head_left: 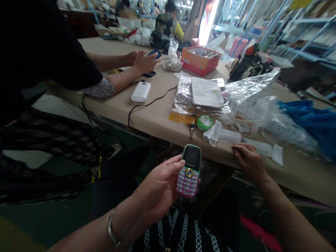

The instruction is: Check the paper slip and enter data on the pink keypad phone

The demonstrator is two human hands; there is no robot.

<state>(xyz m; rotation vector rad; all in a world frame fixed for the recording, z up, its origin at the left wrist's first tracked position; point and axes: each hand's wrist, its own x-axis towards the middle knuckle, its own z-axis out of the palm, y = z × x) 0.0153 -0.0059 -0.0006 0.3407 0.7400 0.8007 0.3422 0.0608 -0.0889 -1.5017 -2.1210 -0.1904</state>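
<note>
My left hand (160,185) is closed round a keypad mobile phone (188,171), held upright below the table's front edge. Its casing is green round the dark screen and pink round the number keys, with a round gold and blue button between. My right hand (248,161) lies on the table edge with loosely bent fingers and nothing visible in it. Close to its fingertips are clear plastic strips (228,135). A roll of green tape (204,123) and a thin pointed tool with a metal tip (192,128) lie beyond the phone.
On the table (160,120) are a white power bank (141,91), a black cable (149,104), papers (207,91) on plastic wrap, an orange box (201,60), a filled bag (173,61) and blue cloth (312,122). At left, a co-worker's hands (144,62) hold a dark phone.
</note>
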